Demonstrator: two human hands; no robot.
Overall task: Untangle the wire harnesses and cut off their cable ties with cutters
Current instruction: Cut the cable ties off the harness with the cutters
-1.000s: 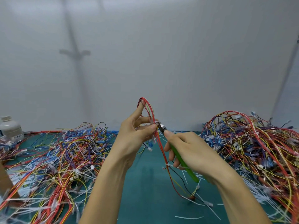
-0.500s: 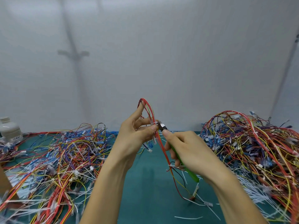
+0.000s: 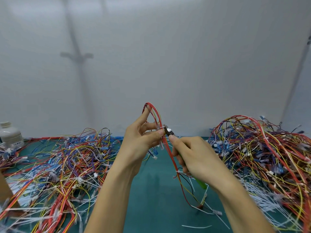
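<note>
My left hand (image 3: 143, 140) holds up a red and yellow wire harness (image 3: 170, 152), looped over its raised forefinger and pinched by thumb and fingers at a white cable tie (image 3: 159, 128). My right hand (image 3: 193, 155) grips green-handled cutters (image 3: 201, 183), forefinger along the top. Their metal jaws (image 3: 168, 130) sit right at that tie, beside my left thumb. Another white tie (image 3: 177, 171) binds the harness lower down, and its tail hangs to the green mat.
Tangled heaps of coloured harnesses lie on the green mat (image 3: 151, 207), one on the left (image 3: 58, 165) and a taller one on the right (image 3: 262, 152). Cut white ties (image 3: 196, 226) litter the mat. A white bottle (image 3: 10, 134) stands far left before the grey wall.
Both hands and the harness stay nearly still. The cutter jaws have edged slightly closer to the tie at my left thumb.
</note>
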